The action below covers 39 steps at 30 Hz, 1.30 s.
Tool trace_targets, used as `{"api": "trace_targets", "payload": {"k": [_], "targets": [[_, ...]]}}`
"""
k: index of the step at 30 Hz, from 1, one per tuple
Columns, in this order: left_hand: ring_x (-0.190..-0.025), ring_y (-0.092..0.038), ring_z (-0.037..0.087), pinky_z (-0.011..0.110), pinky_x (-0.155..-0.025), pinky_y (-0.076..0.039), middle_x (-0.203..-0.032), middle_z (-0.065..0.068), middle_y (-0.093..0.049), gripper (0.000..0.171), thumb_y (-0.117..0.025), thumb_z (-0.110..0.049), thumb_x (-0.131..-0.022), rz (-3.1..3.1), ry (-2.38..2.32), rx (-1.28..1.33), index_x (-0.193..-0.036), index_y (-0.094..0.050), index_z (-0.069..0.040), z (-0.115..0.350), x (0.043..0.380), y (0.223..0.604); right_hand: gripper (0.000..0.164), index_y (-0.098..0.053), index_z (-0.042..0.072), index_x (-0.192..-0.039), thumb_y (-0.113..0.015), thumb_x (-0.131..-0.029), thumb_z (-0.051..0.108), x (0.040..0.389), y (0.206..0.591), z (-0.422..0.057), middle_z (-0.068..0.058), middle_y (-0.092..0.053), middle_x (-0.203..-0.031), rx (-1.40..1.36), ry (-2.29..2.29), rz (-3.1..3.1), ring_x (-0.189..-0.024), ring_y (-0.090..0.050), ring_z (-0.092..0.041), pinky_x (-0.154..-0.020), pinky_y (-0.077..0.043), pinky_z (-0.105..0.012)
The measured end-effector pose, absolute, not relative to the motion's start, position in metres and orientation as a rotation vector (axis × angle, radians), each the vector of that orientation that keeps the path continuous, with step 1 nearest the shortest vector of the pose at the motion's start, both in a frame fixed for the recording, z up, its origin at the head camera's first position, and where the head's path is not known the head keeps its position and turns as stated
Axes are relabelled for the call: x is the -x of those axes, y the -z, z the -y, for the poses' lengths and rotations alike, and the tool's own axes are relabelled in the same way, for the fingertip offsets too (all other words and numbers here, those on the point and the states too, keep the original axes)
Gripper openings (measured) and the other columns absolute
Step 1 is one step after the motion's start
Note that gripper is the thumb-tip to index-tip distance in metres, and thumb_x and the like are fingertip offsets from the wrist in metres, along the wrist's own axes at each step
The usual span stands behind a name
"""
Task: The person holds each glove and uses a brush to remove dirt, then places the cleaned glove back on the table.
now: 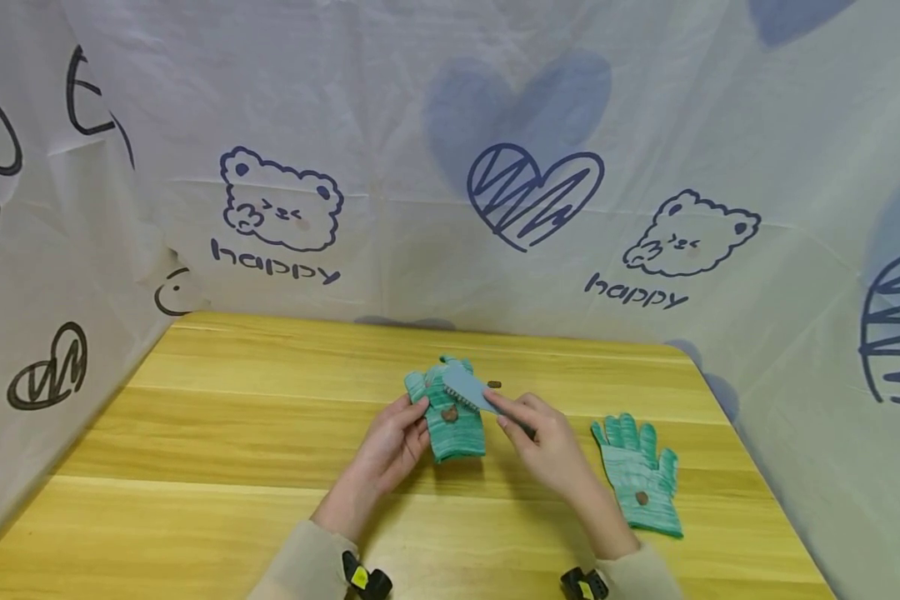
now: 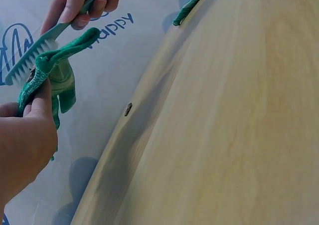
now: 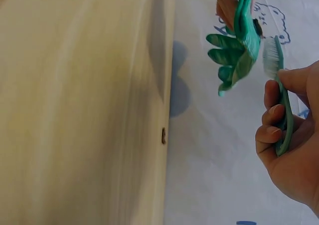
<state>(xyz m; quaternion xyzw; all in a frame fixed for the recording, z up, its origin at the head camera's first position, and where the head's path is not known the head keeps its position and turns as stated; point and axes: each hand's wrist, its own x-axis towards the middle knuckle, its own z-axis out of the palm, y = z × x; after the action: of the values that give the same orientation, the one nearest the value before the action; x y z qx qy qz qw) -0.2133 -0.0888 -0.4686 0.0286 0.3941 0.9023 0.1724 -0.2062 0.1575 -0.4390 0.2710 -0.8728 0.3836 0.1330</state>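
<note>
My left hand (image 1: 388,443) grips a green knit glove (image 1: 459,440) near its edge and holds it up off the table. A brown patch (image 1: 449,413) sits on the glove's face. Above it, my right hand (image 1: 546,443) holds a blue-green brush (image 3: 287,117) by the handle, thumb along the back. Its pale bristles (image 3: 270,58) face the glove; whether they touch it I cannot tell. The held glove's fingers (image 3: 224,55) hang down in the right wrist view. Right of my right hand, a second green glove (image 1: 630,471) lies flat with a brown patch (image 1: 641,498) near its cuff.
Beyond the brush, a small dark brown piece (image 1: 494,384) lies on the yellow wood-grain table (image 1: 217,433). Printed white cloth (image 1: 390,108) hangs behind the table and at its sides.
</note>
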Motion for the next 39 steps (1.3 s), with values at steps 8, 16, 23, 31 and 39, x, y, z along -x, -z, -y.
{"api": "trace_targets", "payload": {"k": [8,16,23,31,39], "targets": [[-0.113,-0.066,0.011,0.027,-0.098,-0.055,-0.120,0.002,-0.066,0.040,-0.032,-0.009,-0.115,-1.151,-2.510,-0.142,-0.153,-0.028,0.003,0.091,0.213,0.471,0.039,-0.069,0.017,-0.138,-0.067,-0.101,0.004,0.209,0.447,-0.155,0.005,-0.061,-0.091,-0.821,-1.124,2.486,-0.064,-0.041,-0.007,-0.054,-0.040,-0.023],[-0.118,-0.066,0.012,0.027,-0.101,-0.055,-0.130,0.005,-0.065,0.047,-0.028,-0.006,-0.115,-1.127,-2.524,-0.142,-0.159,-0.023,0.006,0.088,0.213,0.471,0.040,-0.068,0.018,-0.140,-0.064,-0.103,0.004,0.213,0.448,-0.165,-0.003,-0.064,-0.093,-0.756,-1.113,2.515,-0.062,-0.039,-0.008,-0.053,-0.037,-0.024],[-0.113,-0.066,0.010,0.025,-0.097,-0.056,-0.125,0.003,-0.066,0.044,-0.029,-0.006,-0.115,-1.109,-2.545,-0.112,-0.158,-0.026,0.004,0.088,0.213,0.470,0.038,-0.068,0.020,-0.140,-0.064,-0.104,0.008,0.217,0.449,-0.172,-0.002,-0.065,-0.093,-0.636,-1.075,2.552,-0.063,-0.041,-0.010,-0.054,-0.038,-0.025],[-0.115,-0.066,0.011,0.027,-0.099,-0.056,-0.127,0.005,-0.066,0.044,-0.031,-0.007,-0.114,-1.105,-2.568,-0.072,-0.157,-0.029,0.002,0.089,0.213,0.469,0.038,-0.067,0.020,-0.141,-0.063,-0.105,0.010,0.217,0.444,-0.178,-0.005,-0.068,-0.099,-0.466,-1.131,2.527,-0.059,-0.043,-0.012,-0.048,-0.039,-0.025],[-0.112,-0.067,0.012,0.027,-0.096,-0.057,-0.124,0.005,-0.066,0.041,-0.030,-0.006,-0.115,-1.109,-2.610,-0.026,-0.155,-0.031,0.001,0.089,0.214,0.470,0.038,-0.069,0.015,-0.138,-0.067,-0.101,0.006,0.209,0.439,-0.163,0.005,-0.063,-0.092,-0.740,-1.085,2.410,-0.062,-0.040,-0.006,-0.051,-0.038,-0.023]]}}
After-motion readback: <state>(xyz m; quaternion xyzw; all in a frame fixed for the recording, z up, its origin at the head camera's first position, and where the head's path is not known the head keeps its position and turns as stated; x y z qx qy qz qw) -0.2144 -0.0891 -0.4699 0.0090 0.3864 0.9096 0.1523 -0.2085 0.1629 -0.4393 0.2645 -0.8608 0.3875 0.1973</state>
